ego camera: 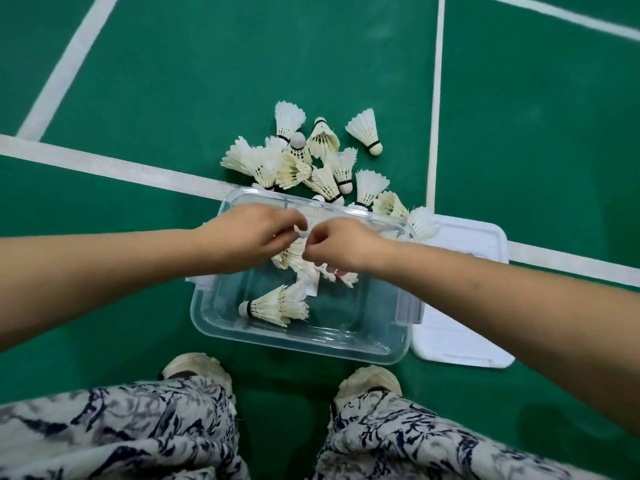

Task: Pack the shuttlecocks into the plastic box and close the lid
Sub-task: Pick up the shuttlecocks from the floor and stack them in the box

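The light was soft and even and came from above. The green floor (173, 98) looked bright, with a dark shadow near the bottom right corner. Small shiny spots sat on the clear plastic box (298, 344). The white lines (437, 98) bent near the edges. The trousers (121, 427) looked blurry.

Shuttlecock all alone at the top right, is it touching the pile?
Apart. The head view shows bare green floor between the lone shuttlecock and the nearest one in the pile.
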### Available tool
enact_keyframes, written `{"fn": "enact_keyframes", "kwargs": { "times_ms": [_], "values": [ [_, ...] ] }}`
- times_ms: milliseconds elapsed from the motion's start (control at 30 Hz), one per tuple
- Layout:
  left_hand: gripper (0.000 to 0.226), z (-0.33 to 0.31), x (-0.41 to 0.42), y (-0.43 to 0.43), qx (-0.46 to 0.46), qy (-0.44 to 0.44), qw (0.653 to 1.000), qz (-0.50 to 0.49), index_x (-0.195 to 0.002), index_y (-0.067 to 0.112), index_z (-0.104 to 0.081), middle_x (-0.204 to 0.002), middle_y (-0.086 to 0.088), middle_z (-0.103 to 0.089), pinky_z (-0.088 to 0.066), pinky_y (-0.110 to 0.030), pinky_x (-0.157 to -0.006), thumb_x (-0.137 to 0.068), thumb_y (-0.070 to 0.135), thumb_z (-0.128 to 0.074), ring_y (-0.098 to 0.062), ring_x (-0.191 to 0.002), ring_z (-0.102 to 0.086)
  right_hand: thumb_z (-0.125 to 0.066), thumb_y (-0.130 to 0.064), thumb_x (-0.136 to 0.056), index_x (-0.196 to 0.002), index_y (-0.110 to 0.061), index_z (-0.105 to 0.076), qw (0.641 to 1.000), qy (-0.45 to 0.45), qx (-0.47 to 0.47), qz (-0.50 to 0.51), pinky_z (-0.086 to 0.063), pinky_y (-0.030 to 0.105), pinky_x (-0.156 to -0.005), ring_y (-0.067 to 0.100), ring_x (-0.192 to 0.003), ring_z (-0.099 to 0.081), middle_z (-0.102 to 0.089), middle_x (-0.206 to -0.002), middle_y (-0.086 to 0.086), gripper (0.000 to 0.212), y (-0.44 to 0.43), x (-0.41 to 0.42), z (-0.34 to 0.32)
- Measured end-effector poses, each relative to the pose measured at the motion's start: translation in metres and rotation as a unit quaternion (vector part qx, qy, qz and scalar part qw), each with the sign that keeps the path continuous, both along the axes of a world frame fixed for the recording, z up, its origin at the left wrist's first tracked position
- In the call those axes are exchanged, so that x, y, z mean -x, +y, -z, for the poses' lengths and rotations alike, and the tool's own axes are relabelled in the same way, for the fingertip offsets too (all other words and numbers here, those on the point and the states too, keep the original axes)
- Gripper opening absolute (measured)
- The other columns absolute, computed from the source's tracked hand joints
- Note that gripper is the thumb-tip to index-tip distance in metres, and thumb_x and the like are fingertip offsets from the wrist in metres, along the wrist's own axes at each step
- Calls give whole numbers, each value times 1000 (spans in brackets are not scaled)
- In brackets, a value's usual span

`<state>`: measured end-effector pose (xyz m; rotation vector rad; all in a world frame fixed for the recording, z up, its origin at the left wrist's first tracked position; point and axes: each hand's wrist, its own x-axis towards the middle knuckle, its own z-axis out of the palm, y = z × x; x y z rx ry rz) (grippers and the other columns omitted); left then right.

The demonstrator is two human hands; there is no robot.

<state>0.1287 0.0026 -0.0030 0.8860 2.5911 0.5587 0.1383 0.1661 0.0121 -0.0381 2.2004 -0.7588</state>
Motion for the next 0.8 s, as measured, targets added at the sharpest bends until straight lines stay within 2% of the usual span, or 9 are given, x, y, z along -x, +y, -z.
{"fn": "enact_keyframes", "kwargs": {
  "times_ms": [67, 133, 200, 267, 367, 500, 567, 633, 800],
  "values": [
    [44, -8, 8, 4, -30, 33, 999, -26, -112, 16, -56, -102, -8, -67, -30, -27, -66, -83, 36, -31, -22, -83, -54, -56, -20, -85, -69, -24, -55, 998, 39, 26, 30, -48, 21, -53, 9, -56, -53, -59, -66, -5, 17, 3, 16, -10],
    [42, -13, 18, 7, -49, 52, 996, -49, -110, 14, -58, -101, -8, -67, -30, -26, -66, -83, 33, -33, -21, -78, -52, -56, -20, -85, -71, -23, -58, 994, 100, 25, 39, -47, 24, -59, 12, -61, -54, -61, -69, -5, 14, 8, 32, -15],
    [40, -16, 27, 9, -57, 62, 994, -65, -108, 13, -59, -98, -7, -67, -29, -25, -66, -83, 32, -33, -15, -75, -46, -55, -20, -85, -84, -20, -62, 985, 168, -10, 35, -45, 26, -67, 15, -74, -54, -62, -83, -3, 7, 17, 50, -11],
    [37, -16, 32, 8, -64, 66, 993, -73, -106, 12, -59, -96, -7, -67, -30, -26, -66, -84, 31, -35, -15, -76, -45, -55, -22, -83, -102, -20, -60, 974, 215, -60, 31, -43, 27, -73, 19, -87, -54, -61, -100, 1, 20, 31, 69, 2],
    [37, -12, 35, 5, -68, 58, 993, -81, -107, 13, -59, -98, -6, -66, -32, -26, -67, -85, 30, -35, -15, -78, -48, -63, -29, -80, -129, -25, -45, 970, 204, -133, 12, -41, 37, -93, 30, -115, -46, -45, -132, 11, 53, 50, 92, 27],
    [36, -5, 38, 2, -62, 52, 993, -85, -108, 14, -59, -97, -5, -66, -32, -27, -67, -85, 31, -36, -14, -76, -46, -71, -43, -76, -141, -34, -30, 970, 133, -194, -63, -25, 49, -110, 40, -137, -17, -15, -152, 15, 77, 64, 101, 52],
    [37, -3, 41, 2, -62, 46, 993, -88, -109, 14, -59, -98, -6, -66, -35, -27, -68, -85, 31, -36, -15, -77, -47, -68, -40, -78, -141, -38, -27, 964, 119, -216, -105, -21, 55, -113, 38, -142, -3, -4, -156, 12, 75, 67, 102, 64],
    [37, -2, 44, 2, -62, 45, 993, -86, -109, 14, -58, -99, -6, -67, -39, -29, -69, -85, 31, -35, -18, -78, -51, -66, -34, -81, -140, -40, -28, 962, 102, -225, -119, -21, 57, -112, 38, -142, -1, -4, -156, 13, 70, 68, 104, 73],
    [35, 1, 46, 2, -62, 53, 994, -78, -109, 14, -58, -98, -7, -67, -40, -30, -68, -86, 30, -36, -22, -79, -55, -64, -38, -81, -127, -33, -43, 959, 127, -218, -130, -35, 49, -100, 35, -129, -24, -29, -139, 13, 51, 66, 102, 77]
  ]
}}
